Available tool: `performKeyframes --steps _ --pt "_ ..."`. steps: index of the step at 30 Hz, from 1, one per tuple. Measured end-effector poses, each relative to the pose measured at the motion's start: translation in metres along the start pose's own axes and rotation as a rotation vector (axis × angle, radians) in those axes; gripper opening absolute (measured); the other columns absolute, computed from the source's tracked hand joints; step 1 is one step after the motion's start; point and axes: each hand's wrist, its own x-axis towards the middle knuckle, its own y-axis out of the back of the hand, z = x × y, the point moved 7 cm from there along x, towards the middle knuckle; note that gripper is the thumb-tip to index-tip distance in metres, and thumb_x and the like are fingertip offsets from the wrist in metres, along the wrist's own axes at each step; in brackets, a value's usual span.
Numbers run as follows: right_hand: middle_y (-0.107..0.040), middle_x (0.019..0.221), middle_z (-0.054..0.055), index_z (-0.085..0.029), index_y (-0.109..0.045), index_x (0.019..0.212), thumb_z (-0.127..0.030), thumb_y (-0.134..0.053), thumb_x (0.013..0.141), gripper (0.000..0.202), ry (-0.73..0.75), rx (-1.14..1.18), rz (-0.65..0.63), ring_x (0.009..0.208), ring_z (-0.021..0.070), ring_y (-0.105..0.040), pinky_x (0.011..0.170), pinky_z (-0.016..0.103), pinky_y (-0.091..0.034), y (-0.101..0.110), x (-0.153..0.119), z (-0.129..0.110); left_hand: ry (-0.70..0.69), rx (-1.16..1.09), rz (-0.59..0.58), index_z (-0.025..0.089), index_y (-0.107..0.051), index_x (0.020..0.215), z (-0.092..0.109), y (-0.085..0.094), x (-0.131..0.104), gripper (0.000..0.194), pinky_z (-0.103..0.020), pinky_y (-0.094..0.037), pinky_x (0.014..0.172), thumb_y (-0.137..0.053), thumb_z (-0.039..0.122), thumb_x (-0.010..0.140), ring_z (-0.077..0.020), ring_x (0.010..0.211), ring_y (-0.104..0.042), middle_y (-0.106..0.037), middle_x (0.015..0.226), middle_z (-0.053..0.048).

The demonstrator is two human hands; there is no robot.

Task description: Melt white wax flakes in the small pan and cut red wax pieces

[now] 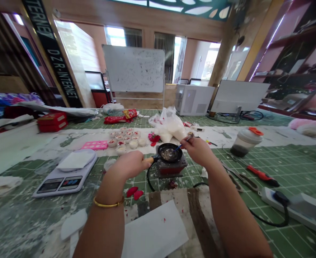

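Note:
My left hand (132, 163), with a gold bangle on the wrist, is closed round the light handle of a small black frying pan (161, 156). The pan rests on a small hot plate (171, 168) with a dark red side, and a pale, shiny mix lies in it. My right hand (197, 148) pinches a thin blue stick (178, 147) whose lower end reaches into the pan; its tip is too small to make out. Behind the pan are a red flower (154, 137) and a white plastic bag (168, 125). Small filled cups (133, 143) with red bits stand to the left.
A kitchen scale (66, 173) and a pink mould (95, 144) lie at left. On the right are a lidded shaker (246, 141), a red-handled screwdriver (262, 175), scissors (241, 179) and a power strip (295, 209) with cable. White paper (155, 231) lies in front.

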Motion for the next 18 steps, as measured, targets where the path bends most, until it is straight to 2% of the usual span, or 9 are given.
performKeyframes --steps 2,6,9,13,15,18 --pt "-0.067 0.075 0.006 -0.017 -0.068 0.074 -0.033 -0.045 0.083 0.03 -0.004 0.018 0.005 0.072 0.0174 -0.059 0.062 0.024 -0.036 0.002 0.0 0.001 0.001 -0.002 -0.01 0.018 -0.053 0.057 -0.001 -0.001 0.001 0.047 -0.027 -0.026 0.046 -0.037 0.059 0.072 -0.0171 0.054 -0.053 -0.061 0.061 -0.007" --pt "-0.067 0.069 0.004 -0.018 -0.067 0.066 -0.033 -0.048 0.081 0.028 0.002 0.063 -0.034 0.067 0.0166 -0.058 0.06 0.024 -0.036 0.002 -0.002 0.0 0.0 -0.004 -0.005 0.018 -0.053 0.058 -0.001 -0.001 0.001 0.046 -0.027 -0.027 0.046 -0.037 0.058 0.072 -0.0177 0.055 -0.054 -0.062 0.063 -0.007" --pt "-0.068 0.07 0.005 -0.017 -0.068 0.07 -0.036 -0.048 0.081 0.029 -0.031 0.106 0.003 0.068 0.018 -0.058 0.061 0.026 -0.036 0.006 -0.003 0.002 -0.007 -0.012 -0.014 0.018 -0.052 0.057 -0.001 -0.001 0.002 0.044 -0.027 -0.027 0.046 -0.038 0.057 0.072 -0.0179 0.056 -0.054 -0.061 0.063 -0.007" --pt "-0.07 0.075 0.004 -0.017 -0.067 0.075 -0.038 -0.05 0.08 0.027 -0.026 0.28 -0.052 0.072 0.0171 -0.061 0.066 0.026 -0.04 0.0 -0.002 0.003 -0.012 -0.035 -0.027 0.018 -0.052 0.059 -0.001 -0.003 0.004 0.043 -0.027 -0.029 0.047 -0.038 0.056 0.072 -0.0186 0.059 -0.055 -0.062 0.065 -0.007" --pt "-0.069 0.07 0.004 -0.017 -0.066 0.071 -0.037 -0.054 0.077 0.024 -0.04 0.363 -0.088 0.069 0.0171 -0.061 0.065 0.026 -0.042 -0.002 0.0 0.008 -0.009 -0.052 -0.031 0.018 -0.053 0.062 -0.002 -0.003 0.005 0.042 -0.027 -0.03 0.049 -0.039 0.056 0.072 -0.0194 0.061 -0.056 -0.063 0.069 -0.008" --pt "-0.069 0.069 0.006 -0.015 -0.065 0.075 -0.038 -0.054 0.076 0.026 -0.108 0.471 -0.04 0.066 0.0166 -0.061 0.065 0.027 -0.044 0.004 0.006 0.025 0.0 -0.085 -0.049 0.018 -0.054 0.066 -0.004 -0.005 0.005 0.043 -0.027 -0.031 0.048 -0.039 0.058 0.071 -0.0197 0.061 -0.056 -0.063 0.068 -0.008"
